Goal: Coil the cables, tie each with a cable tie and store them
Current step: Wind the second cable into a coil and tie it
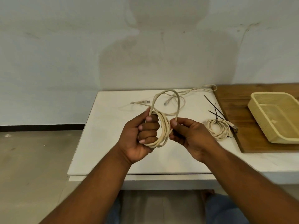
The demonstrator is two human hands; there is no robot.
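My left hand (142, 135) is closed around a coil of cream cable (163, 126), held above the white table (100, 143). From the coil a loop of the same cable arches up and over to my right hand (191, 135), which pinches it between thumb and fingers. Behind the hands a loose cream cable (182, 94) with clear plugs lies spread on the table. To the right lies a coiled cream cable (218, 130) with a black tie on it. Loose black cable ties (215, 109) lie just behind that coil.
A cream plastic basket (275, 117), nothing in it, stands on a brown wooden board (234, 97) at the right end of the table. A pale wall rises behind. Grey floor lies to the left and below the table's front edge.
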